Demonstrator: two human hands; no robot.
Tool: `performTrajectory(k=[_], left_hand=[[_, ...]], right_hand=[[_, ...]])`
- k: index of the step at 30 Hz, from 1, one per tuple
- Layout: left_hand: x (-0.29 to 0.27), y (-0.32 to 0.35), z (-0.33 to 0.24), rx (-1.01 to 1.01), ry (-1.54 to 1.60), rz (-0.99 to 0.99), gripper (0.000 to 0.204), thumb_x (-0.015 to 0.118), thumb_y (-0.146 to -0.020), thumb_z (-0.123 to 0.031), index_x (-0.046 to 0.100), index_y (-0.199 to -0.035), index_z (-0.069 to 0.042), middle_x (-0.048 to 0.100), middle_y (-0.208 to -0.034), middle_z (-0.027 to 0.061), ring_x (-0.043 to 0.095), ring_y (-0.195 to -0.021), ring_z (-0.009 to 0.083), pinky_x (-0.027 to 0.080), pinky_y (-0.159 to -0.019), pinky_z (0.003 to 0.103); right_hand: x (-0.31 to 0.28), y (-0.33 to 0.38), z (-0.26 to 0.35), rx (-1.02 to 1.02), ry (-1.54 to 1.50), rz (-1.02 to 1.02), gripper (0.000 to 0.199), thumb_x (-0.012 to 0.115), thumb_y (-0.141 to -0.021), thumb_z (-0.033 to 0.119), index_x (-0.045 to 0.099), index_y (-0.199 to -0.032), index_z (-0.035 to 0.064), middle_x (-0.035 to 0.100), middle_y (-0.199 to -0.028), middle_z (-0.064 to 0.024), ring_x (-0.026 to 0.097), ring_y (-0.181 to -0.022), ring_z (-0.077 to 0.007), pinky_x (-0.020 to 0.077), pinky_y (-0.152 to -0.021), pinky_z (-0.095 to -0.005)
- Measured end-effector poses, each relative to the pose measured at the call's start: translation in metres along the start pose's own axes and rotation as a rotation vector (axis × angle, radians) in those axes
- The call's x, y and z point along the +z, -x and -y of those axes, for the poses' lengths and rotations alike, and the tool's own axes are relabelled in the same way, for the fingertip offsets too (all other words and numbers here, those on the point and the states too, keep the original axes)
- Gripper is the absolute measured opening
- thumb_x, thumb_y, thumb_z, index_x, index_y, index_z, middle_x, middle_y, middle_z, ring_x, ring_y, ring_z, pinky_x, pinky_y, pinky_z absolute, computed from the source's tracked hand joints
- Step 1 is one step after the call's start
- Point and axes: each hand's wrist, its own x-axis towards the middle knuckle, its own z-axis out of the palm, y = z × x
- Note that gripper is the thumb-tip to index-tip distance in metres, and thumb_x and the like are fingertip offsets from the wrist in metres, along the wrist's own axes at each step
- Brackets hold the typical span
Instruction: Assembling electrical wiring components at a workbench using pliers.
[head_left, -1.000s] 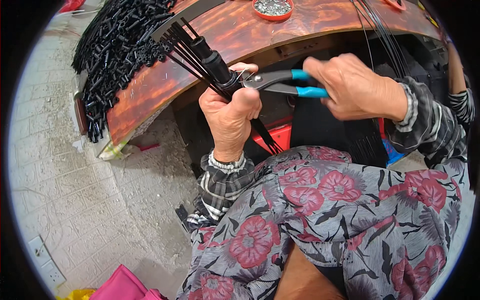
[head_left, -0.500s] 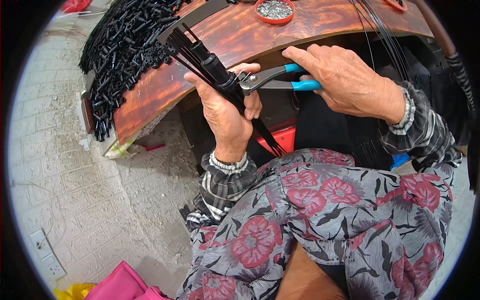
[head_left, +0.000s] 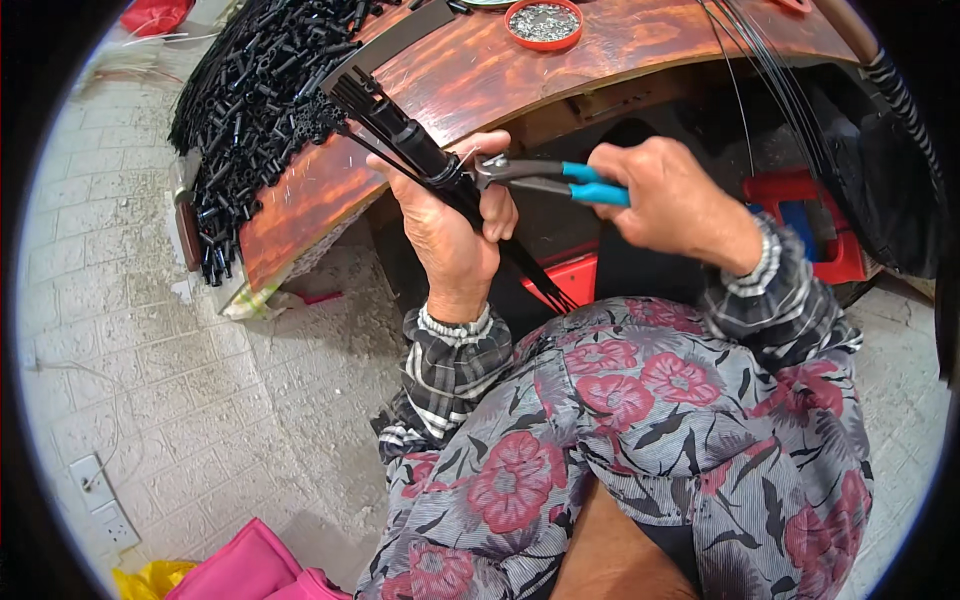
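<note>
My left hand (head_left: 440, 235) is wrapped round a bundle of thin black ribs with a black tubular runner, which looks like a folded umbrella frame (head_left: 424, 148). The frame slants from the tabletop down toward my lap. My right hand (head_left: 680, 200) grips blue-handled pliers (head_left: 597, 193) by their handles. The metal jaws of the pliers touch or almost touch the frame just below the runner, beside my left fingers. A fine bit of silvery wire shows at the jaws; whether they bite on it is too small to tell.
A heap of black tubular parts (head_left: 255, 120) covers the left of the wooden table (head_left: 320, 190). A red dish (head_left: 545, 24) of small metal bits stands at the back. Long black rods (head_left: 770, 75) lean over the right edge, above a red plastic stool (head_left: 840, 255).
My right hand has moved left and inward and turned, with its fingers drawn tighter round the handles. The pliers' handles have swung closer together. My left hand stays nearly in place.
</note>
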Motion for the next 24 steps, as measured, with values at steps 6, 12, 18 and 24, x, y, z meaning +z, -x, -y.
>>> performTrajectory(k=[6, 12, 18, 24], left_hand=[[-0.001, 0.001, 0.0, 0.012, -0.025, 0.018, 0.091, 0.013, -0.076, -0.074, 0.056, -0.094, 0.005, 0.031, -0.039, -0.0013, 0.027, -0.033, 0.0091, 0.025, -0.034, 0.023], [0.011, 0.001, -0.002, 0.019, -0.075, 0.107, 0.084, 0.018, -0.079, -0.069, 0.051, -0.103, 0.005, 0.029, -0.042, -0.0005, 0.025, -0.034, 0.0105, 0.023, -0.035, 0.024], [0.008, -0.001, -0.002, 0.02, -0.081, 0.002, 0.087, 0.017, -0.077, -0.072, 0.052, -0.103, 0.003, 0.03, -0.041, -0.0009, 0.026, -0.033, 0.01, 0.024, -0.035, 0.023], [-0.006, -0.004, 0.002, 0.044, -0.031, 0.014, 0.09, 0.016, -0.075, -0.074, 0.049, -0.11, 0.002, 0.031, -0.042, -0.0016, 0.027, -0.034, 0.0091, 0.026, -0.035, 0.023]], right_hand=[[-0.045, -0.025, 0.005, -0.182, 0.391, 0.155, 0.019, 0.065, -0.06, 0.008, 0.05, -0.07, 0.0022, 0.052, -0.056, -0.0138, 0.055, -0.059, -0.033, 0.0417, -0.053, -0.0406], [-0.089, -0.058, 0.031, -0.23, 0.615, 0.277, 0.016, 0.064, -0.066, 0.014, 0.054, -0.072, 0.0041, 0.056, -0.062, -0.0125, 0.058, -0.062, -0.0279, 0.0448, -0.055, -0.0368], [-0.066, -0.048, 0.017, -0.525, 0.654, 0.093, 0.013, 0.058, -0.069, 0.011, 0.051, -0.067, -0.0001, 0.054, -0.058, -0.0133, 0.058, -0.057, -0.025, 0.0444, -0.05, -0.0335], [-0.017, -0.015, 0.004, -0.191, 0.47, 0.07, 0.029, 0.067, -0.062, 0.013, 0.045, -0.078, 0.0035, 0.052, -0.062, -0.0095, 0.057, -0.058, -0.0253, 0.0436, -0.05, -0.0331]])
